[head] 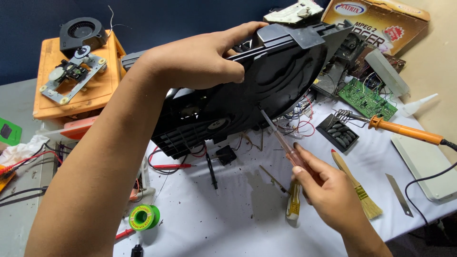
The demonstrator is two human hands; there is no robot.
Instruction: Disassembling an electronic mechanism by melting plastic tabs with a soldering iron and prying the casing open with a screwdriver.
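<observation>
Solder spool at seven o'clock on the white tabletop. My left hand grips the black disc-drive tray by its upper edge, fingers wrapped over it, thumb on its face; tray is tilted, lifted off the tabletop, centre to twelve o'clock. My right hand at five o'clock, fingers pinching a clear-handled screwdriver, tip touching the tray's underside. Brush just right of it; soldering iron at three o'clock.
</observation>
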